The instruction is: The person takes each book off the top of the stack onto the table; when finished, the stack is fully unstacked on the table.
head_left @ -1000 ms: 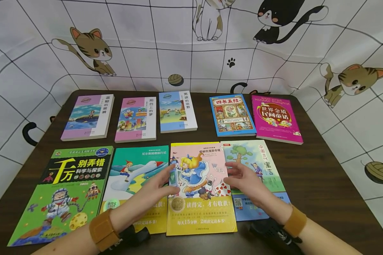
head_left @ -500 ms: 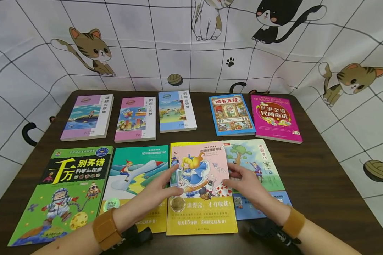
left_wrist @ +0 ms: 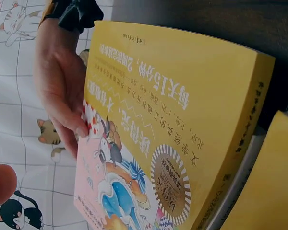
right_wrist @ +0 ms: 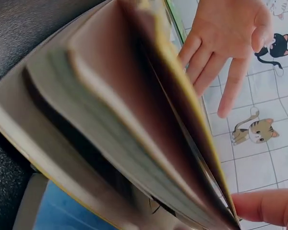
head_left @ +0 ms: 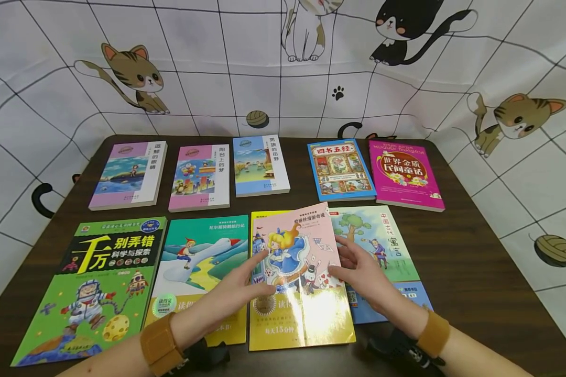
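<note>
In the head view a pink-and-yellow picture book (head_left: 302,283) lies in the middle of the front row, its right side raised and its upper right corner tilted up. My right hand (head_left: 365,269) pinches its right edge, thumb (right_wrist: 264,206) on the cover. The right wrist view shows the pages (right_wrist: 115,115) fanned apart beneath the lifted cover. My left hand (head_left: 233,288) is at the book's left edge, over the green-and-yellow book (head_left: 203,251). Its fingers (right_wrist: 209,72) look straight and spread in the right wrist view, with nothing between them.
A green astronaut book (head_left: 94,293) lies at the front left, and a green-and-blue book (head_left: 387,251) sits partly under my right hand. Several smaller books, among them a magenta one (head_left: 405,175), line the back of the dark table (head_left: 490,293). A cat-patterned cloth (head_left: 193,68) hangs behind.
My right hand has lifted the right side of the pink-and-yellow book, and glare now shows on its cover. The left hand has shifted slightly right.
</note>
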The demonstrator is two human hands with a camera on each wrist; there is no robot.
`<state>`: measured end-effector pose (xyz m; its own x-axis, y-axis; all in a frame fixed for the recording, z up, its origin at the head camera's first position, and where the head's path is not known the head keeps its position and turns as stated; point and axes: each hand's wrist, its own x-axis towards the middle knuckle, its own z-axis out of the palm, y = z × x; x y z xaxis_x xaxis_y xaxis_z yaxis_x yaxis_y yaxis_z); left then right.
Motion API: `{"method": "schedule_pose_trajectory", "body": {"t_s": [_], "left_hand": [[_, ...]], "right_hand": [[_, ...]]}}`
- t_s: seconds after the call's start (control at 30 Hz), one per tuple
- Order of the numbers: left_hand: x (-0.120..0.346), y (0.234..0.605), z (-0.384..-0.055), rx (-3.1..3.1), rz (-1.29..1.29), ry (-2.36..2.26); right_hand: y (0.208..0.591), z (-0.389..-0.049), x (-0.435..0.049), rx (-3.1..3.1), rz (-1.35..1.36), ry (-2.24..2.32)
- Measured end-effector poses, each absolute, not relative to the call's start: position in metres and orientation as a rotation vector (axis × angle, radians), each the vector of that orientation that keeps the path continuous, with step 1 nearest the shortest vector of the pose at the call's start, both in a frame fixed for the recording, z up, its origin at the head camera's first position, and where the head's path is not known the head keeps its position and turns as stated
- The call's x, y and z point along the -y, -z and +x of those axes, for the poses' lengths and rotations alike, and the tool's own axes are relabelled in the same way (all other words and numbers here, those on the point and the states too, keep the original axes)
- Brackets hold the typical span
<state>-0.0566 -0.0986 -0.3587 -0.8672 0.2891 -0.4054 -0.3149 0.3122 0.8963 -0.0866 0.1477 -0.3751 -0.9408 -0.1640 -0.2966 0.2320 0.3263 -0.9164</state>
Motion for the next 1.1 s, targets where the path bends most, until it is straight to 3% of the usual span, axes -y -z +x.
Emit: {"method": "schedule_pose_trajectory", "body": {"t_s": [0.7,1.1], "left_hand": [[0.113,0.358,-0.033,-1.978,-0.040,-1.673],[0.112,0.356,-0.034,-1.942,-0.080,-1.713]], "right_hand": [[0.378,-0.059,-0.137,-2.305,0.057,1.550],[0.383,-0.058,-0.134,-2.180,0.186,1.650]]}}
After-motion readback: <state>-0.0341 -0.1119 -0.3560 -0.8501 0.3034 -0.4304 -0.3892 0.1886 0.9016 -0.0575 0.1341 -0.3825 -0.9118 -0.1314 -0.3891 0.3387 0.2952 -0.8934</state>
